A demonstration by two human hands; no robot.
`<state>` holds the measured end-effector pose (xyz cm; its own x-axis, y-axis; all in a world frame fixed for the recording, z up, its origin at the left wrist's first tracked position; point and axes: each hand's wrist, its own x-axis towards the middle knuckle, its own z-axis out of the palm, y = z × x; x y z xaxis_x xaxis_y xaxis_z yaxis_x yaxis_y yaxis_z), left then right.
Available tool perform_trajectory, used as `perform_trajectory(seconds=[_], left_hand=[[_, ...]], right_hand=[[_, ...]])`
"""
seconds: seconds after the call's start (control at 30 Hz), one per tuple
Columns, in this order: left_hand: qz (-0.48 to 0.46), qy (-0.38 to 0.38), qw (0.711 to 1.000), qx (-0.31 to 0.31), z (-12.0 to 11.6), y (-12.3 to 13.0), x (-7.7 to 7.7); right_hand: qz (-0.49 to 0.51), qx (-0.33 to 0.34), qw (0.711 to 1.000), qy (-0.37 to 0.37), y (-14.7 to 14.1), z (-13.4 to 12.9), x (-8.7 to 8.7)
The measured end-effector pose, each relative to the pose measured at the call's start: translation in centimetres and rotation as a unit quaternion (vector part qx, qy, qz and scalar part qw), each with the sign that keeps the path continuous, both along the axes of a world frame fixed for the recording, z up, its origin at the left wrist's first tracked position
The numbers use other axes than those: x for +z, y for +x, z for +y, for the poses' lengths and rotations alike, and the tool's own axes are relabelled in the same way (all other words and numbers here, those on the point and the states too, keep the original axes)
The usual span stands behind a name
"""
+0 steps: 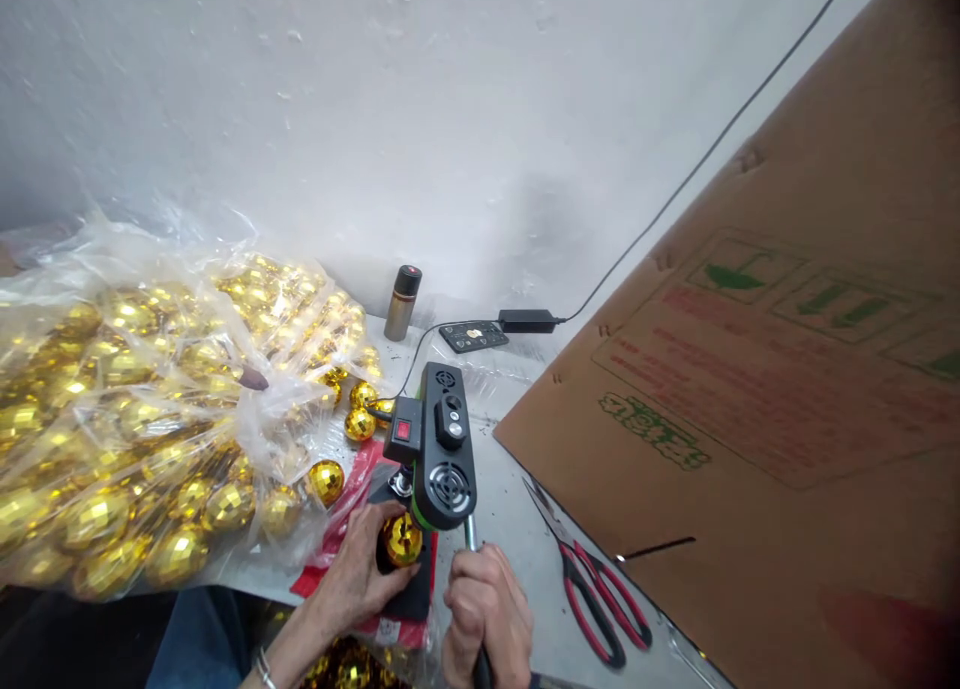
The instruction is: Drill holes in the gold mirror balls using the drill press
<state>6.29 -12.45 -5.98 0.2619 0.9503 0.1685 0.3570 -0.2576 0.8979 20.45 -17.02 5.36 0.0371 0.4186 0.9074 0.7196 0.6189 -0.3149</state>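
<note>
My left hand (358, 569) has its thumb and fingers around a gold mirror-tiled ball (403, 542), holding it over the black base of a small bench press (448, 419). The press has round vents and a red switch on a side box. A metal lever (470, 534) runs down from its head, and my right hand (489, 614) is wrapped around the lever's black grip. The ball sits beside the lower end of the head. Whether it touches the tool there is hidden. Red plastic (307, 579) lies beneath the base.
Clear plastic bags (262, 429) full of gold balls cover the left side, with several loose balls (327, 482) nearby. Red-handled scissors (589, 579) lie right, beside a large cardboard box (750, 369). A bottle (403, 304), phone-like slab (474, 336) and power adapter (527, 320) stand behind.
</note>
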Motion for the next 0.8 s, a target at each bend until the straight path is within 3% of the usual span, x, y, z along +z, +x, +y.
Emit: perform_trajectory(seconds=[0.17,0.8], left_hand=[[-0.005,-0.013,1.0,-0.005,0.0,0.0,0.3],[0.017,-0.007,1.0,-0.005,0.0,0.1,0.4]], right_hand=[[0.018,0.002,0.999,-0.049,-0.4,-0.9,-0.3],[0.074,-0.047,0.995,-0.05,-1.7,-1.1,-0.9]])
